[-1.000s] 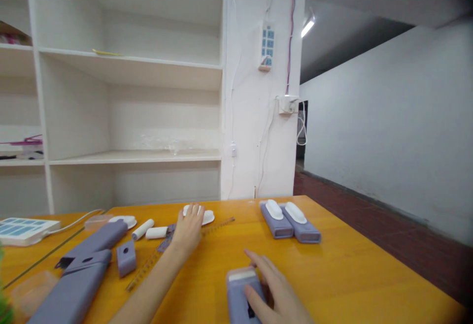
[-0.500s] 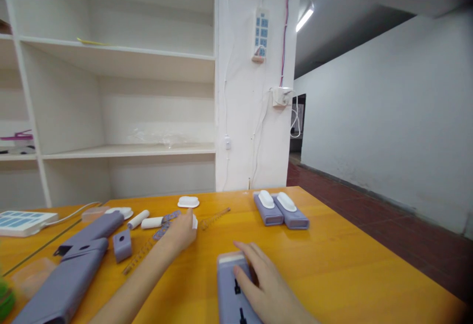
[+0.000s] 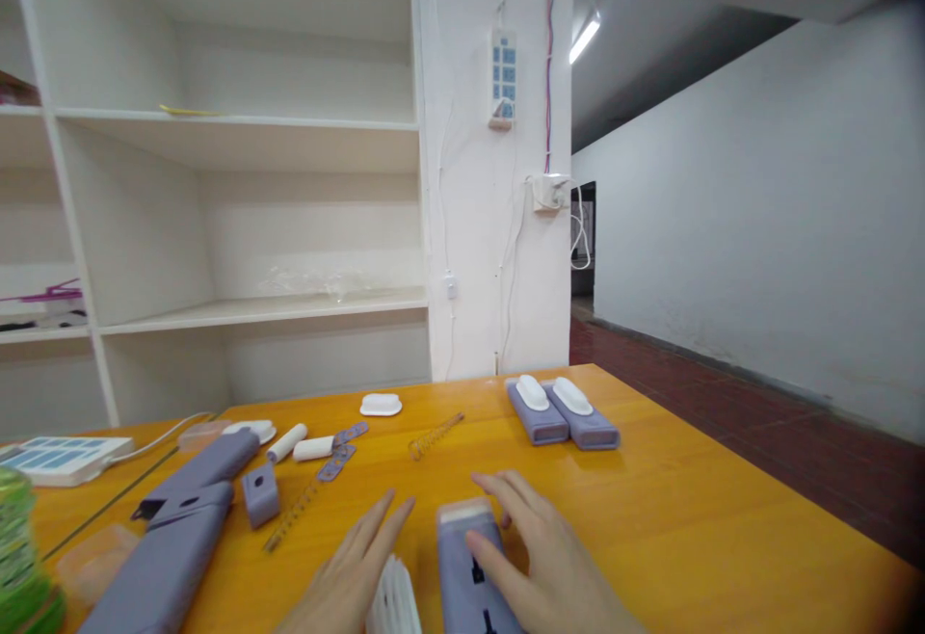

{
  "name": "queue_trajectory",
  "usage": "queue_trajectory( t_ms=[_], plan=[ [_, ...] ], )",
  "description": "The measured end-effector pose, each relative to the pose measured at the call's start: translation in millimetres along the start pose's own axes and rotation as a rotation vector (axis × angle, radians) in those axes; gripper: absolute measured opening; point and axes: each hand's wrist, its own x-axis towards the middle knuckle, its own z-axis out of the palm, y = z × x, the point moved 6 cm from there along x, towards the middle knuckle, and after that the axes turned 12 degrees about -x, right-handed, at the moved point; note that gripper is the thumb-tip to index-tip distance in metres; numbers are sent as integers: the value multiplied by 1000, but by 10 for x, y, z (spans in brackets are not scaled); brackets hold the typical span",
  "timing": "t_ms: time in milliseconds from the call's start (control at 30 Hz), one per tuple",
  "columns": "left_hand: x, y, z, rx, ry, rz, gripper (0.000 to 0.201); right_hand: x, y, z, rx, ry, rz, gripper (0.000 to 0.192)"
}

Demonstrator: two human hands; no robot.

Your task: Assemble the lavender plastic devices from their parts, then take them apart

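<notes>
My left hand [image 3: 353, 562], fingers stretched forward, is low in the view with a white ribbed plastic piece [image 3: 394, 600] at its inner side. The thumb is hidden, so its grip on the piece shows only in part. My right hand [image 3: 545, 562] grips a long lilac plastic case [image 3: 462, 547], thumb on top and fingers over its right side. The case has a white far end and black slots on its upper face. A gap separates the ribbed piece from the case.
Loose lilac housings [image 3: 170, 542], a small lilac block [image 3: 260, 494], white cylinders [image 3: 287, 442], flat lilac plates [image 3: 337, 462] and springs [image 3: 436, 436] lie left and ahead. Two lilac cases with white caps [image 3: 533, 392] lie back right. A green bottle [image 3: 25, 557] stands at left.
My left hand has come back from the middle of the table with the white piece and is now beside the lilac case. My right hand stays on the case. The view has shifted slightly.
</notes>
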Motion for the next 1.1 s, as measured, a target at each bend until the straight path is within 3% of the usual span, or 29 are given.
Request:
queue_trajectory(
  t_ms=[167,400,533,700,900,1100],
  plan=[
    [-19,2,-3,-194,77,85,84,-54,-120,95,-30,-95,-85,47],
    [-67,51,-199,-441,207,103,84,-30,-297,229,97,-45,-97,35],
    [18,86,64,-534,64,224,82,-37,-299,271,91,-49,-84,34],
    [116,-13,427,-639,-29,178,71,-30,-285,302,97,-60,-108,34],
    [89,39,451,-746,-66,270,74,-48,-317,250,135,-14,-120,32],
    [116,121,485,-785,-102,290,80,-93,-392,172,53,22,-234,32]
  ],
)
